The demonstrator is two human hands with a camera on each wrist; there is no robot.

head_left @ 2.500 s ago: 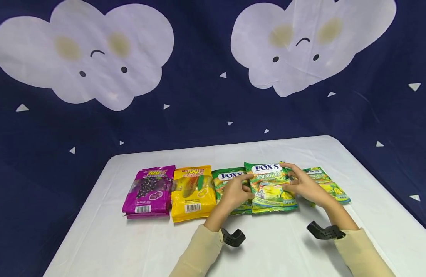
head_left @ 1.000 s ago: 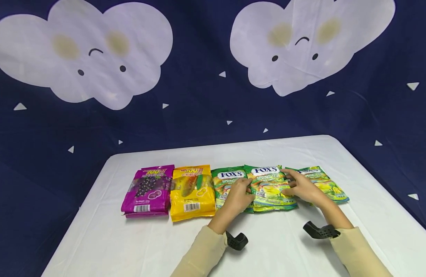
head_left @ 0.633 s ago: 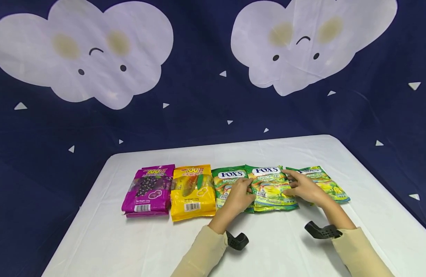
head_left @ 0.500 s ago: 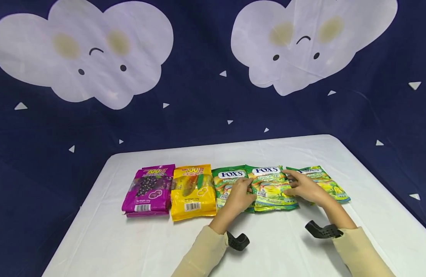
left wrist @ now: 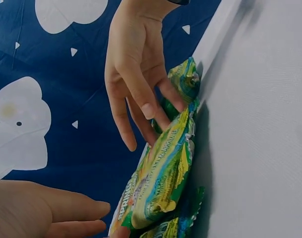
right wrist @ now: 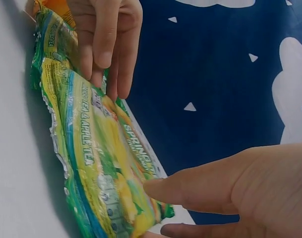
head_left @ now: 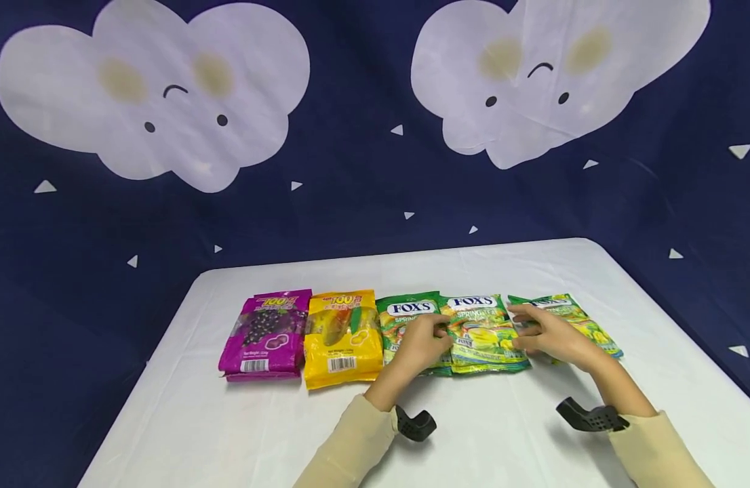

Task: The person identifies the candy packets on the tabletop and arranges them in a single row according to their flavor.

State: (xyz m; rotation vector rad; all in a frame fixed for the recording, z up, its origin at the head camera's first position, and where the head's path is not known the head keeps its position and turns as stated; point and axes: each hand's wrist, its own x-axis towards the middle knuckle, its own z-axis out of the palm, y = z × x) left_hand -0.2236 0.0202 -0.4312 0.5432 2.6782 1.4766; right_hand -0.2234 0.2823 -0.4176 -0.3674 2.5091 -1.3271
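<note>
A green Fox's Spring Tea candy bag [head_left: 481, 339] lies face up between my two hands, its left side overlapping a similar Fox's bag [head_left: 405, 308]. My left hand [head_left: 420, 342] hovers over that overlap, fingers loosely bent at the middle bag's left edge; contact is unclear. By the right edge is my right hand [head_left: 552, 332], its fingers spread and relaxed, gripping nothing. Partly behind it a third Fox's bag [head_left: 595, 335] lies at a slant. The right wrist view shows the middle bag [right wrist: 106, 148] with my right thumb [right wrist: 190, 191] close to its surface.
To the left in the same row lie a yellow candy bag [head_left: 341, 339] and a purple candy bag [head_left: 265, 339]. They rest on a white-covered table [head_left: 241, 434]. Behind the table hangs a dark blue cloth [head_left: 350, 224] with cloud prints.
The middle Fox's bag, held tilted up between both hands at first, has come down flat. My right hand has since drawn slightly right, off its edge; my left hand has stayed nearly in place.
</note>
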